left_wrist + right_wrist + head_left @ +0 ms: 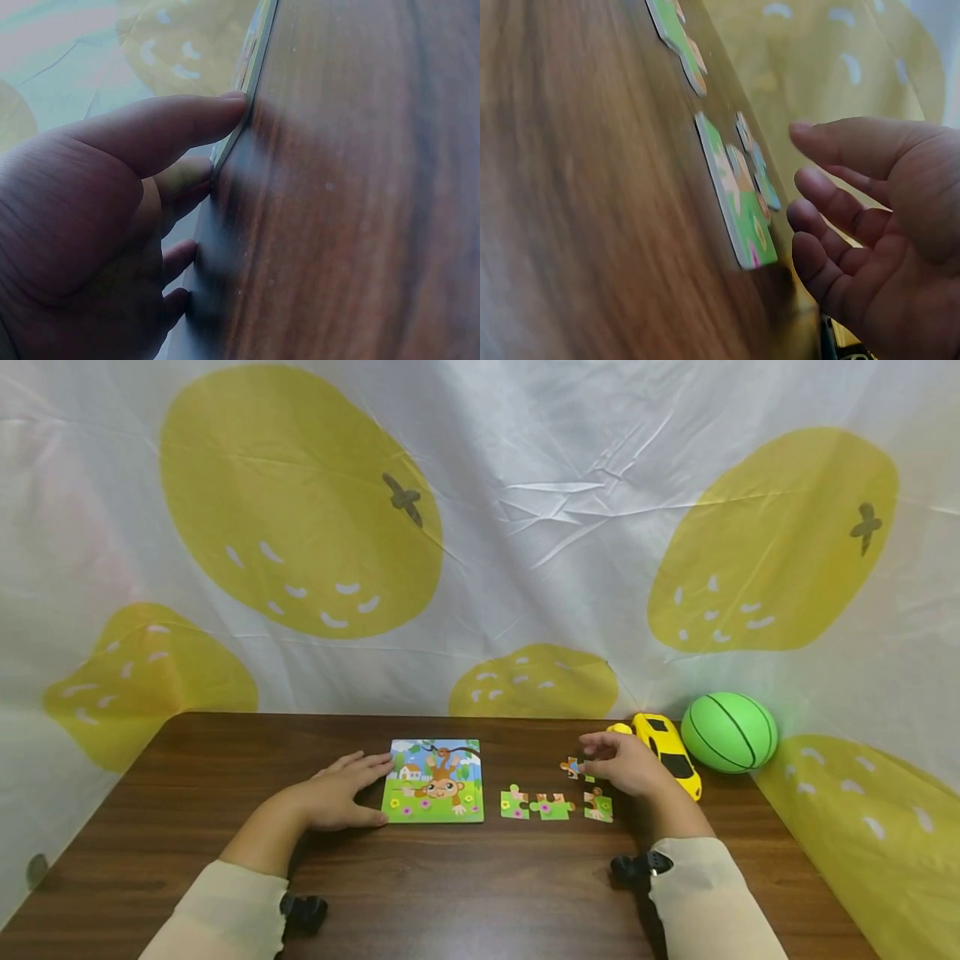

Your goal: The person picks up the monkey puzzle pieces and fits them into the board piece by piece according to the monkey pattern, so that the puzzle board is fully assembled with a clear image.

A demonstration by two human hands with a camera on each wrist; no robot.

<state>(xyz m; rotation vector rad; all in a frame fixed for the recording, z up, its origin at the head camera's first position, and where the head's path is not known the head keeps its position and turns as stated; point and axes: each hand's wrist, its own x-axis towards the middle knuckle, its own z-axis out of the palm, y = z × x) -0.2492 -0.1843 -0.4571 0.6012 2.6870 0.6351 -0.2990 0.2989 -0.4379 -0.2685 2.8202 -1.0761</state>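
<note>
Puzzle [438, 783] lies on the worktop [465, 893], its left edge touched by the left hand's grip [339, 792], fingers extended. Loosely bent and holding nothing, the right hand's grip [626, 765] hovers just beside the pieces [556, 810].

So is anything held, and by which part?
Nothing looks held: left hand touches the puzzle at its left edge; right hand, near the pieces, looks empty.

The place looks like a curtained-off play corner: white fabric [525, 552] printed with yellow fruit shapes hangs behind and beside a brown wood-grain desk [465, 893], which carries jigsaw pieces [555, 808], a yellow toy car [663, 747] and a green ball [729, 732]. Whether it is a home cannot be told.
</note>
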